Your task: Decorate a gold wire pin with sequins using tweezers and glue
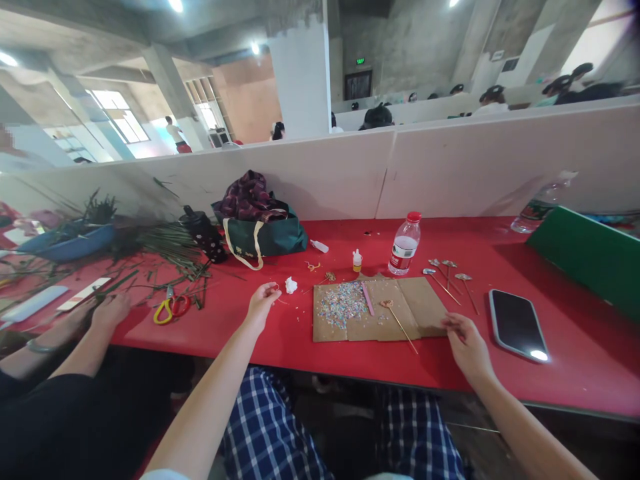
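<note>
My left hand point(261, 303) rests on the red table point(300, 333), fingers pinched together near a small white crumpled scrap point(291, 285); what they pinch is too small to name. My right hand point(465, 340) lies at the right edge of a brown cardboard sheet point(425, 307), fingers curled on its corner. On the cardboard lie a heap of small coloured beads point(343, 303), a pink stick point(368, 299) and a thin wooden stick with a decorated tip point(400, 323).
A water bottle point(404, 245), a small glue bottle point(357, 261), several decorated sticks point(447, 277) and a phone point(517, 325) lie nearby. A green bag point(265, 233), scissors point(170, 308), green stems point(170, 247) and another person's hand point(107, 310) are left. A green board point(590, 257) stands right.
</note>
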`<state>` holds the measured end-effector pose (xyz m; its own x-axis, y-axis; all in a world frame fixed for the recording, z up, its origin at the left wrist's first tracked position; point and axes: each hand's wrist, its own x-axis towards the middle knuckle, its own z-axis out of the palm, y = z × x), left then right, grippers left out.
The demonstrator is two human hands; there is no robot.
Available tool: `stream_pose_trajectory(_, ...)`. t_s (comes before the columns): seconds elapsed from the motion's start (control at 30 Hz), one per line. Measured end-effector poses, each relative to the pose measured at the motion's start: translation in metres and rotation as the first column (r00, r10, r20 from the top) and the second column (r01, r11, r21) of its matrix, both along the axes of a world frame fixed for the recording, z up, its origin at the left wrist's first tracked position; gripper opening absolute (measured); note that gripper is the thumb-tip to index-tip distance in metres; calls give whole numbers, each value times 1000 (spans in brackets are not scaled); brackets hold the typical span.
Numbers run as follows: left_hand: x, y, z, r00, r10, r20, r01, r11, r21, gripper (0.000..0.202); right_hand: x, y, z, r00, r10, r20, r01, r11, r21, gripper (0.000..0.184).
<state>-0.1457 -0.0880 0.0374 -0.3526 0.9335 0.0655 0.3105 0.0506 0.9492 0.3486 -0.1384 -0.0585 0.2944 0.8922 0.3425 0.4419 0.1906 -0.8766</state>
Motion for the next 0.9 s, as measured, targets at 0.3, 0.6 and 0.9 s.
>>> stream_pose_trajectory(0.3, 0, 3, 1, 874, -35, -484, 48, 999, 14, 39, 2, 0, -1, 1000, -15, 15, 16, 999, -30, 30)
stream_pose_trajectory(0.6, 25, 38, -2, 612, -115, -782, 67, 993, -93, 21, 1, -3, 0, 999, -44, 27, 45, 997, -64, 30)
stream_pose_trajectory(0.9, -6, 63, -1, 589, -154, -793, -82, 965, -249, 23, -3, -9, 15, 986, -115, 119, 123, 990, -64, 22)
